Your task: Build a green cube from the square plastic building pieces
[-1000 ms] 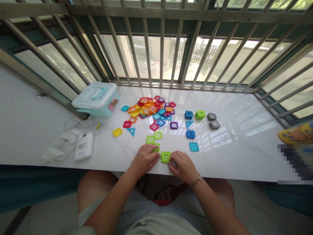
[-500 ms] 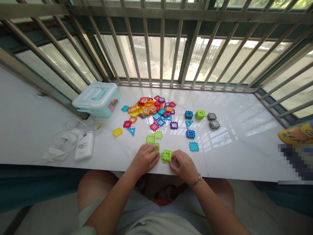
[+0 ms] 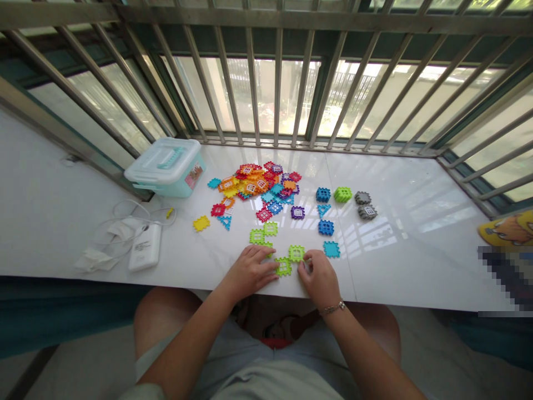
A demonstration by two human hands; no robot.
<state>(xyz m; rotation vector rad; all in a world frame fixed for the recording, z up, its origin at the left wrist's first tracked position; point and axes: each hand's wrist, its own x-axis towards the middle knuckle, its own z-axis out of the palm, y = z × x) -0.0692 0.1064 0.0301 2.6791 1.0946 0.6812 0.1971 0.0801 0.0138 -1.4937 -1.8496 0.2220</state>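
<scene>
Two lime-green plastic waffle-block tiles sit linked corner to corner on the white counter (image 3: 395, 266), one low (image 3: 283, 266) and one higher to its right (image 3: 296, 253). My right hand (image 3: 320, 279) pinches the right edge of the higher tile. My left hand (image 3: 250, 271) lies flat on the counter, its fingertips beside the lower tile. Further lime-green tiles (image 3: 257, 236) lie just above my left hand, and one is partly hidden beneath its fingers.
A multicoloured heap of tiles (image 3: 258, 186) lies at the back, with blue tiles (image 3: 326, 227), grey tiles (image 3: 367, 211) and a green block (image 3: 342, 194) to its right. A lidded plastic box (image 3: 164, 168), white power bank (image 3: 144, 247) and cable stand left. Metal bars (image 3: 266, 33) line the back.
A second green tile now shows, linked up and to the right of the first. My right hand has moved up and left to it, and the view has shifted slightly.
</scene>
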